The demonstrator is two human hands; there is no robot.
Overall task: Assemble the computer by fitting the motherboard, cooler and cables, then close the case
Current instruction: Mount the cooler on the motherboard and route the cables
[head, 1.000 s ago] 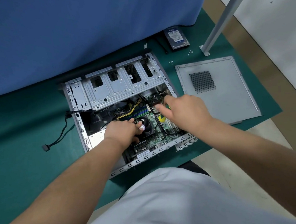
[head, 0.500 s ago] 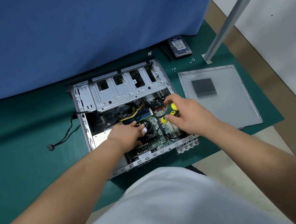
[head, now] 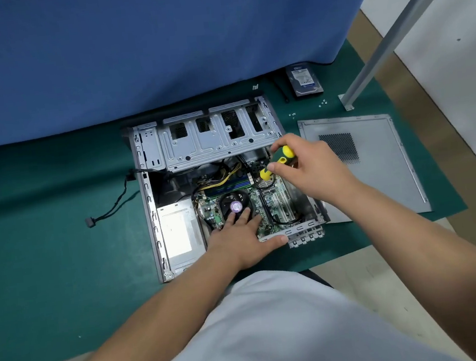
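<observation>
Left hand (head: 244,235): fingers flat and spread, resting on the motherboard (head: 262,204) and CPU cooler fan (head: 235,205); thumb on the near rail of the open computer case (head: 151,207). Right hand (head: 310,166): fingers curled round a yellow-and-green screwdriver (head: 276,163), held over the board's far right part. Side panel (head: 376,163): flat on green mat (head: 46,244), right of case. Hard drive (head: 304,79): far edge of mat.

Case (head: 158,218) laid open on bench, mid back; motherboard (head: 273,197) seated inside w/ cooler (head: 234,202), cables (head: 221,176); side panel (head: 377,171) laid flat toward right edge.
</observation>
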